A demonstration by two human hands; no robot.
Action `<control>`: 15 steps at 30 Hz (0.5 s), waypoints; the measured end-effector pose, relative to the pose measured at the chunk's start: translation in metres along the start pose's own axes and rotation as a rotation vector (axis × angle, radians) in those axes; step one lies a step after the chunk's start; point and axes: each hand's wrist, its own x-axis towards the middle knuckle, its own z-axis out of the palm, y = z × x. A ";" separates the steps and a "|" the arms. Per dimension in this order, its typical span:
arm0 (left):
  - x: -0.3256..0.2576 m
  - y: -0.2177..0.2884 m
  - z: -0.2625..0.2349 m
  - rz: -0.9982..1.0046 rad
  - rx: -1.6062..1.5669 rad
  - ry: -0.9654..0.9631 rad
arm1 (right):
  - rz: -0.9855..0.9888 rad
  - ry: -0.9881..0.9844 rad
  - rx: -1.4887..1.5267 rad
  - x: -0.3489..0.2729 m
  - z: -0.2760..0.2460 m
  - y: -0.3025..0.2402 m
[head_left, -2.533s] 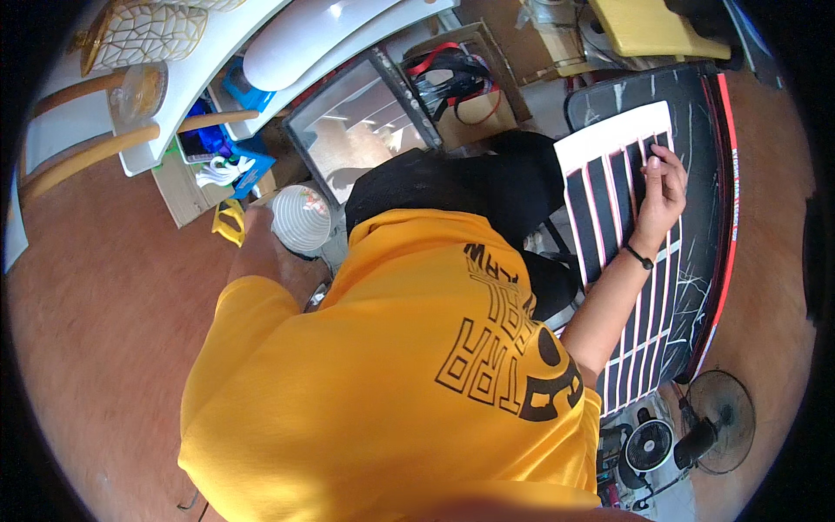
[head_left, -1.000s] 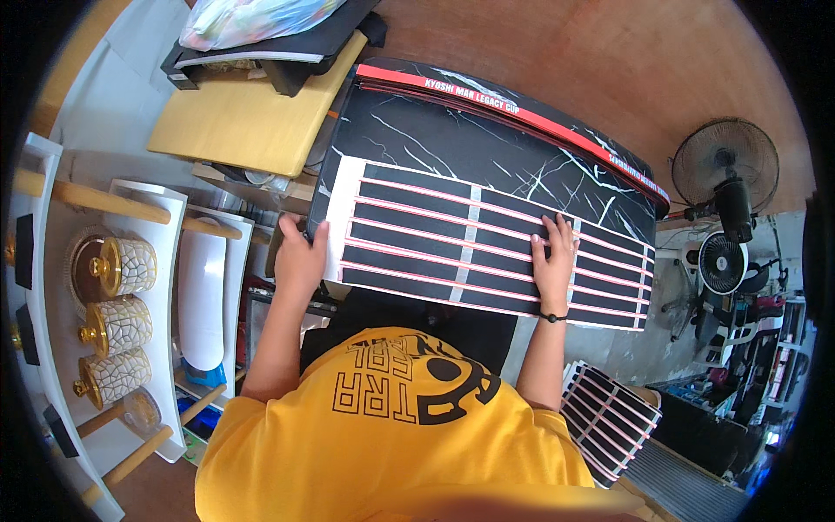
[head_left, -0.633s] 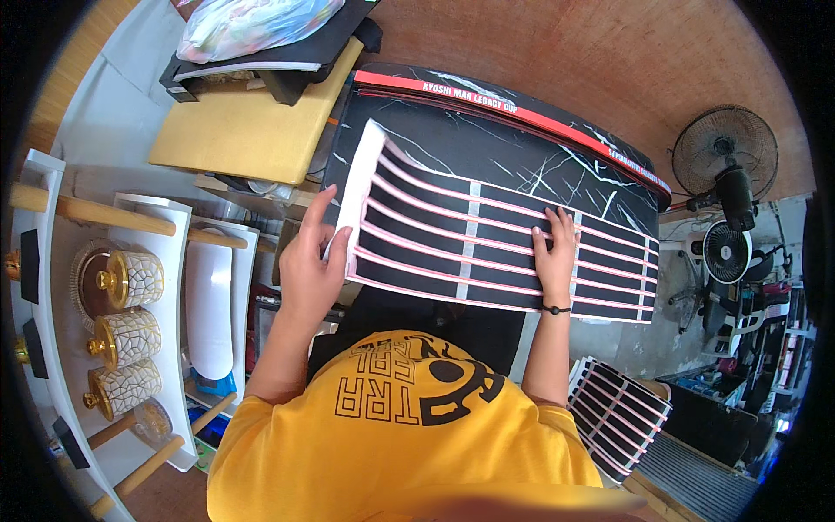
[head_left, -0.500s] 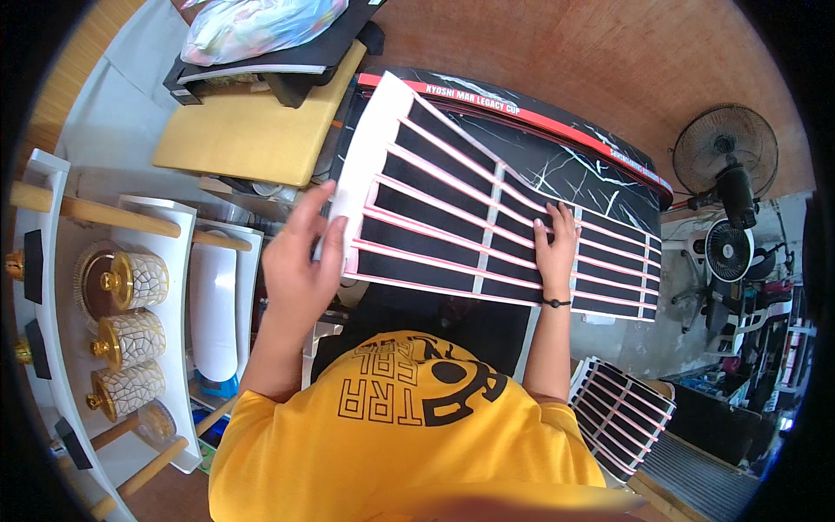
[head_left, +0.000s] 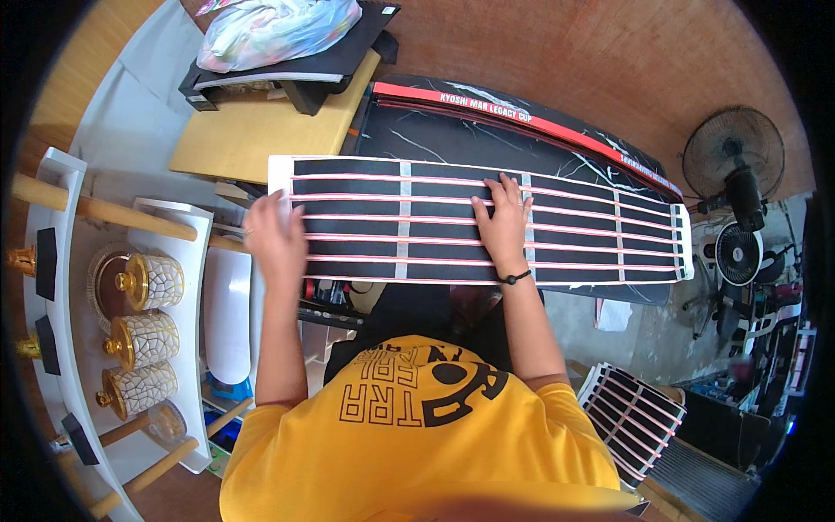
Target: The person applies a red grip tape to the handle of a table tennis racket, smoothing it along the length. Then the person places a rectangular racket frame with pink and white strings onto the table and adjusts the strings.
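A long black sheet (head_left: pixel 435 230) with thin pink-white stripes and white cross bands lies flat across a black marbled tabletop (head_left: pixel 487 143) with a red far edge. My left hand (head_left: pixel 274 237) is blurred, its fingers spread over the sheet's left end, and grips nothing. Near the sheet's middle, my right hand (head_left: pixel 504 222) presses flat on it with the fingers apart; a dark band circles that wrist. My yellow shirt fills the lower part of the view.
A pale wooden board (head_left: pixel 252 130) and a black tray with a plastic bag (head_left: pixel 278 30) lie at the back left. White shelves with gold-lidded crackle jars (head_left: pixel 148 335) stand on the left. Fans (head_left: pixel 731 165) stand at the right. Another striped sheet (head_left: pixel 631 418) leans at the lower right.
My left hand had lifted the sheet's left end; the sheet now lies flat and reaches farther left. My right hand sits nearer the sheet's middle.
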 end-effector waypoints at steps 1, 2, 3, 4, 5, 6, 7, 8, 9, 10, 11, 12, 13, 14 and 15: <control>0.001 0.019 0.011 0.043 -0.075 -0.057 | 0.006 -0.005 -0.032 0.001 -0.001 -0.003; 0.003 0.040 0.024 0.120 -0.161 -0.067 | -0.024 0.007 -0.007 0.005 -0.002 -0.006; 0.006 0.059 0.037 0.171 -0.163 -0.154 | -0.042 0.007 0.006 0.009 -0.001 -0.009; 0.011 0.073 0.048 0.287 -0.167 -0.148 | -0.064 0.012 0.017 0.014 0.001 -0.015; 0.021 0.082 0.062 0.275 -0.200 -0.210 | -0.171 0.054 0.023 0.019 0.005 -0.022; 0.032 0.089 0.077 0.318 -0.246 -0.175 | -0.217 0.037 0.159 0.026 0.011 -0.031; 0.042 0.090 0.088 0.298 -0.218 -0.245 | -0.246 0.004 0.173 0.031 0.017 -0.040; 0.050 0.090 0.099 0.290 -0.197 -0.290 | -0.295 -0.012 0.195 0.035 0.023 -0.049; 0.055 0.088 0.107 0.256 -0.156 -0.394 | -0.272 -0.051 0.178 0.038 0.029 -0.057; 0.059 0.086 0.113 0.261 -0.171 -0.395 | -0.265 -0.072 0.168 0.041 0.034 -0.063; 0.062 0.084 0.118 0.238 -0.168 -0.457 | -0.262 -0.089 0.162 0.044 0.038 -0.067; 0.064 0.083 0.121 0.216 -0.165 -0.519 | -0.248 -0.094 0.149 0.045 0.040 -0.069; 0.065 0.082 0.123 0.206 -0.177 -0.524 | -0.239 -0.093 0.141 0.047 0.043 -0.071; 0.066 0.082 0.124 0.195 -0.194 -0.538 | -0.215 -0.104 0.130 0.049 0.045 -0.071; 0.067 0.082 0.125 0.182 -0.212 -0.559 | -0.217 -0.112 0.138 0.050 0.046 -0.071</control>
